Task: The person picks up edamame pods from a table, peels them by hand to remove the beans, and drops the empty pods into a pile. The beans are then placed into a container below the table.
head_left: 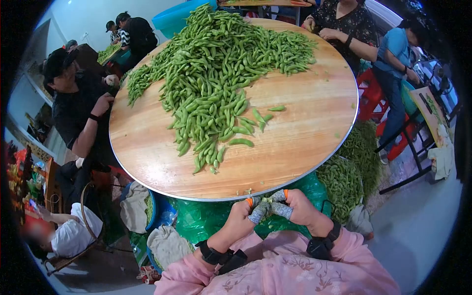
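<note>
Down low in the head view, we see our left hand (239,220) and right hand (301,206), wearing grey finger sleeves (259,212), both in a closed grip on one small green pod (268,200), just below the rim of the round wooden tabletop (305,123) bearing a heap of pods (211,73).

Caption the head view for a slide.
The left hand and right hand pinch a pod beside a round table heaped with green pods.

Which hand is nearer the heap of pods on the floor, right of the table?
Right. The right hand is left of the heap; the left hand sits farther left, both pinching one pod.
</note>
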Tool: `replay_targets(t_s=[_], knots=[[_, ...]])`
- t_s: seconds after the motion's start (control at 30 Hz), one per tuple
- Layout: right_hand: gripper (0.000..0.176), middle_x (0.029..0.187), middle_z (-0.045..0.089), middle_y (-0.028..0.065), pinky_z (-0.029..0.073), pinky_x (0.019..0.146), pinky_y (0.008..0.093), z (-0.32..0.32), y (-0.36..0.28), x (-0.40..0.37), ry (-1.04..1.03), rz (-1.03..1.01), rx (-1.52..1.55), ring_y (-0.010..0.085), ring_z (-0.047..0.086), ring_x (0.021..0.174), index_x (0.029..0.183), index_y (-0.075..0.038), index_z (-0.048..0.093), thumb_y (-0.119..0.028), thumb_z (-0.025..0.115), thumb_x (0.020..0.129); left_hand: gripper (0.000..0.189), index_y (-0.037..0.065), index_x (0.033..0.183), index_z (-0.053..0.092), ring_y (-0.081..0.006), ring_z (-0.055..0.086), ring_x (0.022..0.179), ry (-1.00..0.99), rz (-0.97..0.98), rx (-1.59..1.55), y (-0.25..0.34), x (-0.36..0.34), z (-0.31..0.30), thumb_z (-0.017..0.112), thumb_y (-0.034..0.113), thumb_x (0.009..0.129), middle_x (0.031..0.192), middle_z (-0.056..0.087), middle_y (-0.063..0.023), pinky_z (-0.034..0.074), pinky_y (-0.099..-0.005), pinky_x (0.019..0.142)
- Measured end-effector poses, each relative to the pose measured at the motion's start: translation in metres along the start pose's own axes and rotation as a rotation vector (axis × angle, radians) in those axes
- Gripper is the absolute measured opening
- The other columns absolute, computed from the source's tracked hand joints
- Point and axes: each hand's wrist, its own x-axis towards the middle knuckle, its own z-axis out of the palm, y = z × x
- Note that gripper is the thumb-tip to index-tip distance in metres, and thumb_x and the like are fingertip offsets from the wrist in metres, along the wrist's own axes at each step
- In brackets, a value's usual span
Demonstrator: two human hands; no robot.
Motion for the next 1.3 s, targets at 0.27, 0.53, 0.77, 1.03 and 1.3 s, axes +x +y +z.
replay_targets(t_s=[0.27, 0.53, 0.77, 1.03, 1.3], knots=[[0.013, 0.076, 0.061, 0.0024, 0.044, 0.064, 0.0237, 0.001, 0.007, 0.0, 0.044, -0.03, -0.096, 0.0071, 0.052, 0.069, 0.089, 0.003, 0.058, -0.002, 0.054, 0.078, 0.02, 0.001, 0.102, 0.053, -0.0066, 0.046, 0.079, -0.11, 0.003, -0.208, -0.013, -0.002, 0.001, 0.046, 0.011, 0.086, 0.089, 0.054, 0.0024, 0.039, -0.0204, 0.068], [0.01, 0.081, 0.06, -0.0003, 0.043, 0.066, 0.0218, 0.002, 0.007, 0.004, 0.045, 0.065, 0.142, 0.0061, 0.052, 0.072, 0.087, 0.0, 0.06, -0.001, 0.053, 0.079, 0.027, 0.003, 0.108, 0.052, -0.0096, 0.05, 0.092, -0.097, -0.086, -0.332, -0.022, -0.003, 0.002, 0.04, 0.002, 0.083, 0.1, 0.054, 0.0012, 0.042, -0.0249, 0.08], [0.011, 0.07, 0.061, 0.0022, 0.043, 0.058, 0.025, -0.012, 0.016, -0.003, 0.181, 0.11, -0.148, 0.0084, 0.052, 0.063, 0.083, -0.001, 0.061, -0.01, 0.056, 0.079, 0.024, 0.003, 0.099, 0.056, -0.0244, 0.058, 0.071, -0.054, -0.132, 0.711, -0.028, -0.005, -0.009, 0.052, 0.008, 0.075, 0.089, 0.06, -0.0127, 0.045, -0.0312, 0.06], [0.012, 0.065, 0.057, 0.0169, 0.044, 0.056, 0.0319, -0.147, 0.015, -0.072, 0.747, 0.217, -1.229, 0.0282, 0.056, 0.059, 0.076, 0.001, 0.059, -0.008, 0.055, 0.069, 0.026, 0.008, 0.097, 0.058, -0.0348, 0.056, 0.07, 0.193, 0.424, 0.959, 0.054, 0.005, -0.04, 0.061, 0.011, 0.071, 0.077, 0.056, -0.0149, 0.045, -0.0411, 0.061], [0.018, 0.07, 0.059, 0.0164, 0.045, 0.058, 0.0325, -0.112, 0.034, -0.095, 0.409, 0.167, -0.846, 0.0287, 0.059, 0.065, 0.084, -0.003, 0.062, -0.012, 0.057, 0.069, 0.033, 0.002, 0.079, 0.057, -0.0368, 0.056, 0.068, 0.146, 0.169, 1.363, 0.067, 0.104, -0.064, 0.057, 0.035, 0.076, 0.069, 0.057, -0.0207, 0.043, -0.0454, 0.059]])
